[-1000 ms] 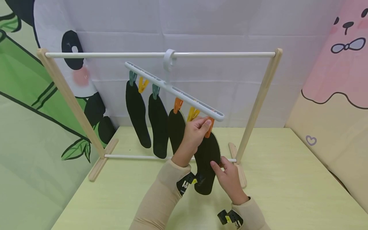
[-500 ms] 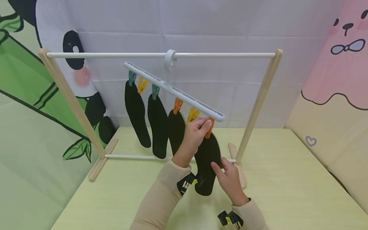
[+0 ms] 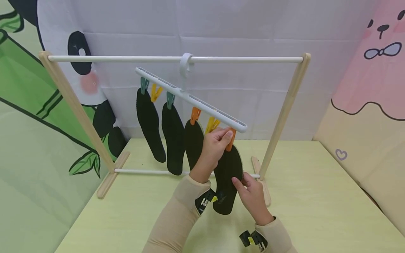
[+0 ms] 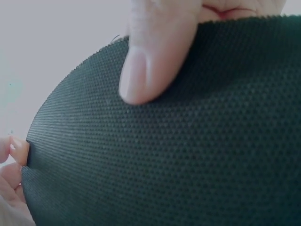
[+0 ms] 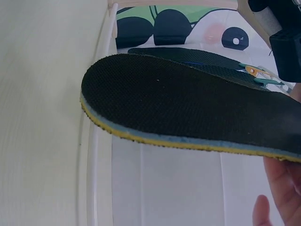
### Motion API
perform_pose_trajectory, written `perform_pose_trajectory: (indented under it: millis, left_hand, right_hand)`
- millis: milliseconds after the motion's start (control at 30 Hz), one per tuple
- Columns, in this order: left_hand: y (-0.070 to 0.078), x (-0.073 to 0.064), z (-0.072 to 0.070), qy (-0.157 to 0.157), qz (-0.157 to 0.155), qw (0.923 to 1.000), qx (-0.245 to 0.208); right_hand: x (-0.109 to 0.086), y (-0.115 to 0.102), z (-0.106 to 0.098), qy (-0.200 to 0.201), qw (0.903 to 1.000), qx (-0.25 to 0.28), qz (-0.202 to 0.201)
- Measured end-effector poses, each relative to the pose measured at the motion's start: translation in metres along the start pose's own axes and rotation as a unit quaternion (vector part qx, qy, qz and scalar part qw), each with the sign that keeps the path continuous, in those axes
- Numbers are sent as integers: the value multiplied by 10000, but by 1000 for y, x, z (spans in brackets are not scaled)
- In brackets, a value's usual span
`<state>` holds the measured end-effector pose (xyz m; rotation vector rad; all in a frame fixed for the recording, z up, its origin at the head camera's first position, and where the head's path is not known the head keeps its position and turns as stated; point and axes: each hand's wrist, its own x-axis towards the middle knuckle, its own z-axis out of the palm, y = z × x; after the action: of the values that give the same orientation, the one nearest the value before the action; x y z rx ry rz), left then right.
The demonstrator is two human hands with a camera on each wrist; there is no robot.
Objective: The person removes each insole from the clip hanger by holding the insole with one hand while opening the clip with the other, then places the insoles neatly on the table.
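Beyond a rack's left wooden post (image 3: 79,112), a pale hanger (image 3: 202,106) hooks over the white top rod (image 3: 126,58). A first black insole (image 3: 148,124) hangs from it by a teal clip (image 3: 144,85), a second black insole (image 3: 173,138) further along. A third black insole (image 3: 193,138) is partly hidden behind the left hand (image 3: 210,153), which pinches the end orange clip (image 3: 232,138) at the top of a fourth black insole (image 3: 227,167). The right hand (image 3: 254,197) grips that insole's right edge, thumb across its dark face.
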<state>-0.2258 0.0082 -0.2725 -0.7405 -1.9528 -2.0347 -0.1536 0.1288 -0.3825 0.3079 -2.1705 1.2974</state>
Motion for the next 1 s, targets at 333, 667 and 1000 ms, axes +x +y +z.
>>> perform_pose_trajectory:
  millis: [333, 667, 1000]
  left_hand:
    - [0, 0, 0, 76, -41, 9999, -122]
    - [1, 0, 0, 141, -86, 9995, -257]
    - [2, 0, 1, 185, -100, 9994, -277]
  right_hand:
    - [-1, 1, 0, 50, 10000, 27, -81]
    - [-2, 1, 0, 124, 9997, -4, -227]
    - [-3, 1, -1, 244, 9991, 9, -345]
